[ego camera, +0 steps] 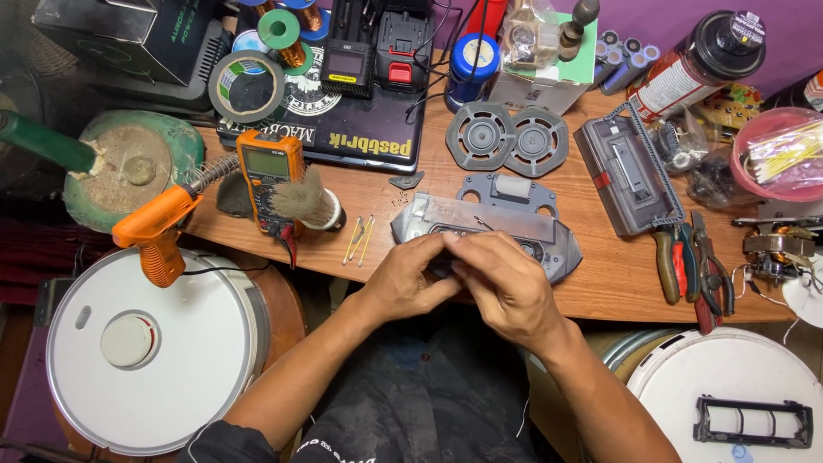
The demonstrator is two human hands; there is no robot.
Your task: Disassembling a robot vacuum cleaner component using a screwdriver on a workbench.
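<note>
On the wooden table (600, 283) a grey plastic housing (514, 225) lies at the near edge, partly hidden by both hands. Left hand (407, 283) and right hand (506, 287) pinch something too small to make out. A pink bowl (754, 141) holds yellow-tipped sticks (784, 154).

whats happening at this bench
A person sits at a cluttered wooden workbench with both hands together over a grey plastic housing part. The left hand and right hand meet at its near edge, fingers pinching something too small to make out. An orange multimeter and pliers lie nearby.
</note>
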